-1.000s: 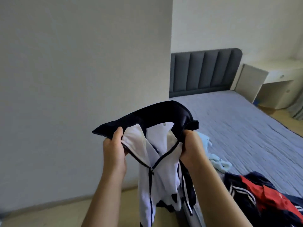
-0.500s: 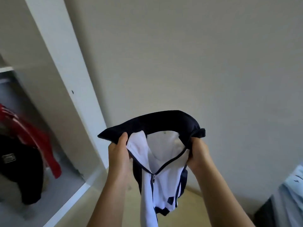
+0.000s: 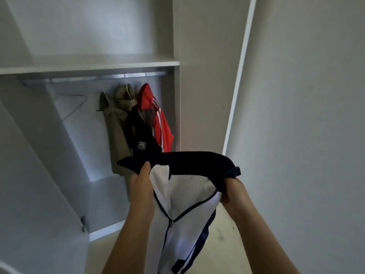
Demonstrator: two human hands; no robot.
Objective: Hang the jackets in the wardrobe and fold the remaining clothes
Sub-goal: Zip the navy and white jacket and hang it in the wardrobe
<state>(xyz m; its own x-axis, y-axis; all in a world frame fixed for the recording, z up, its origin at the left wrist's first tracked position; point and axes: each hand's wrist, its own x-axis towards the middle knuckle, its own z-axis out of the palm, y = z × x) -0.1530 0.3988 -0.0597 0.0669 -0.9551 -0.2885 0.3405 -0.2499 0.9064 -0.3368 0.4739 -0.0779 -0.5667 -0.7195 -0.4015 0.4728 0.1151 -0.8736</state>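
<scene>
Forearms come up bare from the bottom edge, angled forward toward the open wardrobe [image 3: 177, 107]. The left hand [image 3: 140, 184] stands upright with its thumb laid along the top of the navy collar [image 3: 197, 161], pinching the collar's left end; its other fingers are hidden behind the cloth. The right hand [image 3: 230, 191] is turned back-up, fingers curled tight round the collar's right end, where the fabric bunches by the zip.

Stretched between the 2 hands, the white jacket [image 3: 187, 196] gapes at the neck. Its zip is joined lower down, and the body drops between the forearms over the pale floor [image 3: 227, 244]. It is held in front of the wardrobe, below and right of the rail [image 3: 94, 78].

Under the shelf [image 3: 88, 65], the rail carries 1 bare wire hanger [image 3: 78, 104] and 3 hung garments just beside each other: a khaki jacket [image 3: 116, 119], a dark jacket [image 3: 138, 133] with a square badge, and a red jacket [image 3: 158, 119] with white stripes.
</scene>
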